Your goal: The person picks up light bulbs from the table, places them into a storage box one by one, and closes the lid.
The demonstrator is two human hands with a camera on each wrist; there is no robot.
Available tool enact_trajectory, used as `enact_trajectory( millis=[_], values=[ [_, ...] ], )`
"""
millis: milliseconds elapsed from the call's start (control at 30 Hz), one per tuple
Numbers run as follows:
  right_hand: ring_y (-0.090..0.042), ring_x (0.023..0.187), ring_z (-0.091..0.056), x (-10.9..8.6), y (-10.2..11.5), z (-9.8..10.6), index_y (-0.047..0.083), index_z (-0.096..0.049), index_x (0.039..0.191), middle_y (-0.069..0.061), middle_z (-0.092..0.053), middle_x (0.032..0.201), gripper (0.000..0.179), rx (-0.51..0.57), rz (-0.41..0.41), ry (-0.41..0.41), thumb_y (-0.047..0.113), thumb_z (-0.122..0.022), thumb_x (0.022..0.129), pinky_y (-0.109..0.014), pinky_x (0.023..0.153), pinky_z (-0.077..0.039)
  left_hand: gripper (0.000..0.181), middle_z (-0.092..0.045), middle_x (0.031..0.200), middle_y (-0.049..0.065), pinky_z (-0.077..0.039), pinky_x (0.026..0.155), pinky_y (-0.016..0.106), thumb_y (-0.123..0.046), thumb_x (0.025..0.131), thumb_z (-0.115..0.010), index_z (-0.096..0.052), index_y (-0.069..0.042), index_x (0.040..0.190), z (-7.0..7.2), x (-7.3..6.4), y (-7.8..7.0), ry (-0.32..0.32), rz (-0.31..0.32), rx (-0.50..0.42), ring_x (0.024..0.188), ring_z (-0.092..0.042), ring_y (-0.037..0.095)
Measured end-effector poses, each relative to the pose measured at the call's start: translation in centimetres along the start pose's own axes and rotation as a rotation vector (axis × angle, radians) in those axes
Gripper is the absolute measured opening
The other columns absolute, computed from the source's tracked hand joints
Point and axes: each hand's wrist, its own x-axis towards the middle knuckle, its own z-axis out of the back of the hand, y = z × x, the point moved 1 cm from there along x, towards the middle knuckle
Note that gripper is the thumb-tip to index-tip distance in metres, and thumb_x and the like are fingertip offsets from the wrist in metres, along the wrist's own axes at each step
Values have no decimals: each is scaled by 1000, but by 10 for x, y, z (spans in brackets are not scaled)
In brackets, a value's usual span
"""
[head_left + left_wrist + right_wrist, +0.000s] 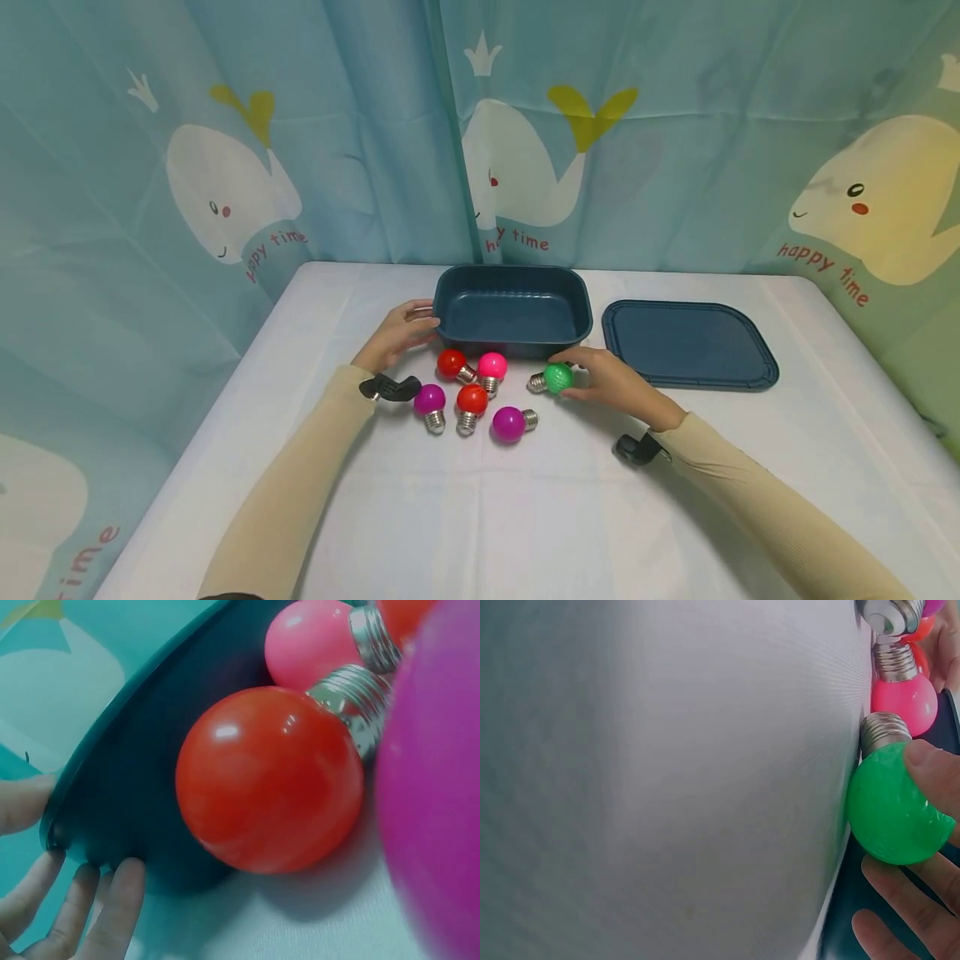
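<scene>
My right hand [607, 383] pinches a green light bulb [558, 378] near the front right corner of a dark blue box [517, 347]. In the right wrist view, the thumb lies on the green globe [900, 806] near its metal screw base. My left hand [401, 333] touches the left end of the box with its fingertips, fairly straight. Close to that hand lie a red bulb [451, 363] and a purple bulb [430, 400]. A pink bulb [492, 367], an orange-red bulb [472, 400] and another purple bulb [509, 425] lie in front of the box.
A flat dark blue lid [690, 343] lies to the right of the box, just beyond my right hand. White cloth [480, 525] covers the table. Behind it hangs a blue curtain [375, 125] with whale prints.
</scene>
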Motion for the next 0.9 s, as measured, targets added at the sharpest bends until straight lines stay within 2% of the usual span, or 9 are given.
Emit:
enact_trajectory(
  millis=[200,500,900],
  values=[
    [-23,101,-62,-1,0,1,5,-63,117,-8,-67,114,48,-1,-5,-1,16,-79,73,-38,88,-54,61,-34,148,21,-38,109,44,-3,91,-56,-28,-1,144,-1,-2,-1,27,-21,2,129,-43,36],
    [-23,101,-62,-1,0,1,4,-62,118,-8,-67,115,49,4,4,5,13,-80,72,-38,89,-54,59,-37,146,19,-40,108,43,-6,90,-59,-33,-2,143,-2,-3,3,-14,4,-5,129,-44,35],
    [-22,98,-64,-3,-3,2,5,-64,115,-8,-68,111,47,36,18,-22,12,-81,71,-38,87,-55,56,-38,146,20,-38,109,45,-5,91,-57,-33,-3,142,-1,-2,7,-11,2,-37,130,-43,35]
  ],
)
